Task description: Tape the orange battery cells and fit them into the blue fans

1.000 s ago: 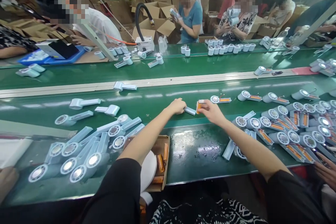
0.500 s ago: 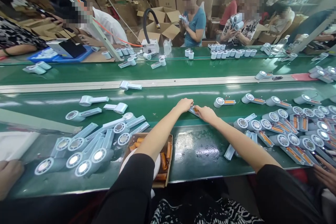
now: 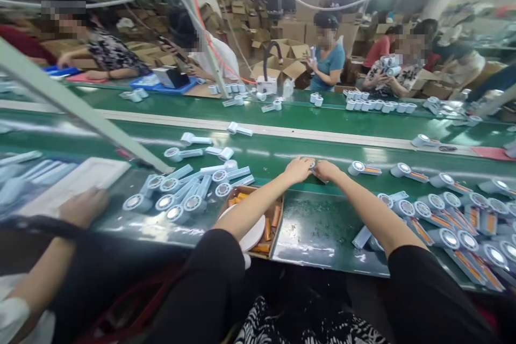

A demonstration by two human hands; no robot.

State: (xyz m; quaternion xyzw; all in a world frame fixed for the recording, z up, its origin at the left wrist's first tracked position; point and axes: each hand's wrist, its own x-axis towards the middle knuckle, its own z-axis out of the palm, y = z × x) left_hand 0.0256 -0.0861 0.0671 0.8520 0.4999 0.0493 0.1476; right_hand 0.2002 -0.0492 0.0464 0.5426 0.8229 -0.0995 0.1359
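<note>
Both my hands meet over the green belt (image 3: 282, 171) at the middle of the view. My left hand (image 3: 299, 170) is closed around the round head of a pale handheld fan housing (image 3: 312, 165). My right hand (image 3: 327, 170) has its fingers bent down on the same housing, at the handle side. Most of the housing is hidden by my fingers, so I cannot see its inside. Below my left forearm is a cardboard box (image 3: 277, 232) with orange battery cells (image 3: 267, 230) and a white round lid-like disc (image 3: 253, 234).
Left of the box lie several fan housings (image 3: 193, 203) in a heap. Housings with orange cells in their handles (image 3: 419, 230) crowd the right side. A co-worker's hand (image 3: 84, 207) rests by a white tray (image 3: 76, 185). A slanted metal post (image 3: 88, 113) crosses the left; people sit opposite.
My view has tilted up and turned left, so the scene sits further right and more of the left shows. Both hands stay on the fan housing; the right fingers are curled further over it.
</note>
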